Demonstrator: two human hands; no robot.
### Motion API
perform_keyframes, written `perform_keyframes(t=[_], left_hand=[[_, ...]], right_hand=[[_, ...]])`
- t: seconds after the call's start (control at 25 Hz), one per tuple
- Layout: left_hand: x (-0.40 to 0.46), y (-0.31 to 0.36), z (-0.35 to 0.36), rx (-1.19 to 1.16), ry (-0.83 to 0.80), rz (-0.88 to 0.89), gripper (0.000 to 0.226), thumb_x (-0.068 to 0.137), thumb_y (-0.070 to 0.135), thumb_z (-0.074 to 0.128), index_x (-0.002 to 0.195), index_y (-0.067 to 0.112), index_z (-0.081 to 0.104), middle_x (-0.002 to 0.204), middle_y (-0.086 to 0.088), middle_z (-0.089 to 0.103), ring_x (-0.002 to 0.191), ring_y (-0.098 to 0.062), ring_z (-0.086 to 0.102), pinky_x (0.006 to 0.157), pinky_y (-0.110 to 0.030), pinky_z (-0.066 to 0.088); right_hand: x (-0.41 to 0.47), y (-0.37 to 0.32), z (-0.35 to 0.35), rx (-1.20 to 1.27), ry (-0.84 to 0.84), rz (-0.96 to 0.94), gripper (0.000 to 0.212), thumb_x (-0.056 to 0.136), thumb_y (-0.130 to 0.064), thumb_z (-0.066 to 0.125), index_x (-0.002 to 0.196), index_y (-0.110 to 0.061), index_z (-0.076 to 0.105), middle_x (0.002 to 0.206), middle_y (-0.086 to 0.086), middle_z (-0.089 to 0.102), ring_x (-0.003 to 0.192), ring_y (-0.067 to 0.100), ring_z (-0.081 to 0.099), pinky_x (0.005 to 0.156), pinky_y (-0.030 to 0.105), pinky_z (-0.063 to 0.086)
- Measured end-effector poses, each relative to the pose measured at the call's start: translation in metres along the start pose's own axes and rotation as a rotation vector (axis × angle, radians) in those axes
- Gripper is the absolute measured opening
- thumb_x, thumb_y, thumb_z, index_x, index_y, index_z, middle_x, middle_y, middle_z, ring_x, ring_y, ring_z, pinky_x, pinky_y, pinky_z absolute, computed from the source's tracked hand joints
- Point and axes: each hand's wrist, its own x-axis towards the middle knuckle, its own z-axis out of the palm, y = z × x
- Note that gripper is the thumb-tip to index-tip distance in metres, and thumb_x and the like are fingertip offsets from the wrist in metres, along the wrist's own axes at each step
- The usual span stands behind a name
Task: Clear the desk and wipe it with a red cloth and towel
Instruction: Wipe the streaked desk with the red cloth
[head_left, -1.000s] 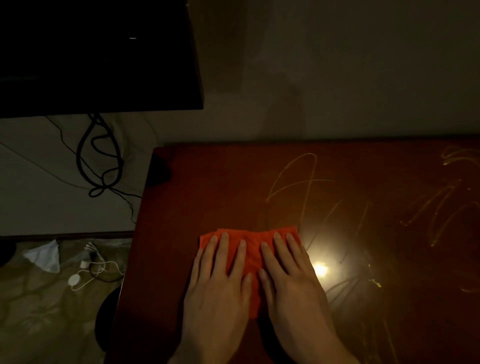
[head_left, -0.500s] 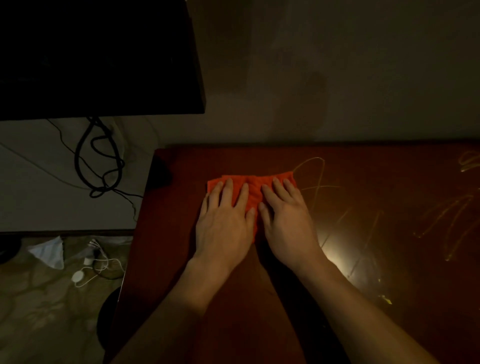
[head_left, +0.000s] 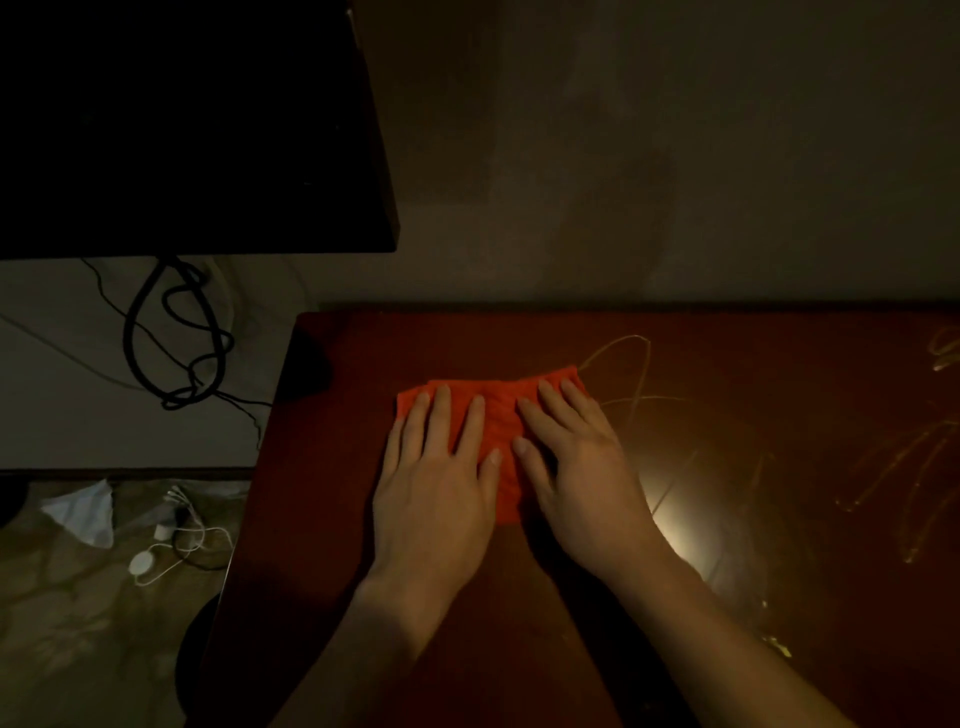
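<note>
A folded red cloth (head_left: 498, 415) lies flat on the dark red-brown desk (head_left: 727, 519), toward its far left part. My left hand (head_left: 436, 488) presses on the cloth's left half with straight, spread fingers. Beside it, my right hand (head_left: 576, 467) presses flat on the right half. Both palms hide much of the cloth. Pale streaks (head_left: 634, 374) mark the desk surface just right of the cloth and further right. No towel is in view.
A black monitor (head_left: 182, 130) hangs over the upper left. Black cables (head_left: 176, 338) dangle along the wall left of the desk. On the floor lie a white cable with a round puck (head_left: 143, 564) and crumpled paper (head_left: 83, 512). The wall runs close behind the desk.
Both hands slid the cloth away from me toward the desk's far edge over the first half second. Since then the cloth has stayed near the far edge.
</note>
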Motion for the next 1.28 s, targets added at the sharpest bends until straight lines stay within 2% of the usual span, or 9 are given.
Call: perform_keyframes(t=[0.24,0.36,0.48,0.56,0.68,0.84,0.96,1.12,1.28], left_hand=[[0.022,0.010,-0.003,0.001,-0.034,-0.057,0.059,0.102,0.049,0.016,0.156,0.029,0.003,0.165,-0.006,0.002,0.151,-0.023,-0.001,0.123,-0.040,0.006],[-0.006,0.014,-0.011,-0.031,-0.130,-0.055,0.060,0.101,0.051,0.016,0.155,0.033,-0.005,0.164,-0.001,-0.010,0.150,-0.018,-0.012,0.121,-0.035,-0.003],[0.000,0.006,-0.016,-0.044,-0.178,-0.042,0.058,0.101,0.054,0.012,0.152,0.038,-0.012,0.162,0.004,-0.020,0.148,-0.013,-0.019,0.117,-0.031,-0.011],[0.018,0.001,-0.010,0.006,-0.071,-0.030,0.057,0.102,0.053,0.009,0.154,0.035,-0.006,0.164,0.000,-0.013,0.150,-0.015,-0.012,0.119,-0.032,-0.007],[0.062,-0.006,-0.005,0.039,0.000,-0.027,0.060,0.102,0.049,0.021,0.157,0.028,0.006,0.165,-0.008,0.001,0.151,-0.022,0.001,0.122,-0.036,0.002],[0.109,-0.011,-0.005,0.040,-0.008,-0.009,0.061,0.101,0.046,0.030,0.156,0.024,0.017,0.163,-0.013,0.014,0.150,-0.027,0.011,0.121,-0.038,0.009],[0.115,-0.028,-0.006,0.061,0.034,-0.027,0.064,0.096,0.049,0.025,0.154,0.022,0.026,0.158,-0.016,0.026,0.146,-0.030,0.021,0.120,-0.041,0.016],[0.108,-0.059,-0.010,0.063,0.005,-0.124,0.059,0.099,0.042,0.030,0.154,0.020,0.026,0.160,-0.016,0.021,0.148,-0.031,0.018,0.120,-0.043,0.014],[0.112,-0.042,-0.011,0.005,0.017,-0.081,0.071,0.089,0.044,0.019,0.153,0.017,0.029,0.160,-0.015,0.024,0.148,-0.031,0.018,0.121,-0.043,0.014]], right_hand=[[0.038,0.001,-0.010,0.000,-0.052,0.005,0.044,0.102,-0.032,0.047,0.144,-0.021,0.046,0.157,0.005,0.034,0.148,0.023,0.017,0.120,0.032,0.010],[-0.002,-0.006,-0.010,-0.031,-0.013,0.008,0.041,0.101,-0.030,0.050,0.140,-0.020,0.053,0.152,0.005,0.042,0.146,0.024,0.026,0.117,0.031,0.018],[-0.010,-0.008,-0.008,-0.083,0.033,0.046,0.044,0.097,-0.034,0.049,0.136,-0.017,0.057,0.147,0.007,0.048,0.141,0.027,0.035,0.113,0.041,0.034],[0.016,-0.006,-0.008,-0.080,0.009,0.045,0.047,0.100,-0.036,0.046,0.142,-0.016,0.051,0.152,0.009,0.042,0.144,0.030,0.029,0.118,0.043,0.026],[0.063,-0.002,-0.003,-0.130,-0.029,0.047,0.049,0.103,-0.036,0.040,0.148,-0.016,0.040,0.157,0.010,0.031,0.148,0.030,0.018,0.121,0.041,0.012],[0.102,0.010,-0.001,-0.142,0.030,0.011,0.043,0.099,-0.031,0.048,0.137,-0.010,0.051,0.143,0.016,0.047,0.136,0.035,0.035,0.116,0.044,0.025],[0.116,0.000,0.006,-0.127,0.041,-0.050,0.034,0.097,-0.028,0.050,0.124,-0.010,0.060,0.128,0.016,0.056,0.121,0.035,0.047,0.108,0.041,0.034],[0.124,-0.032,0.025,-0.148,-0.015,-0.122,0.028,0.096,-0.023,0.050,0.119,-0.014,0.063,0.126,0.013,0.057,0.123,0.034,0.046,0.111,0.041,0.031],[0.126,-0.020,0.016,-0.154,-0.006,-0.103,0.028,0.096,-0.024,0.050,0.118,-0.016,0.065,0.125,0.010,0.059,0.121,0.030,0.048,0.109,0.040,0.031]])
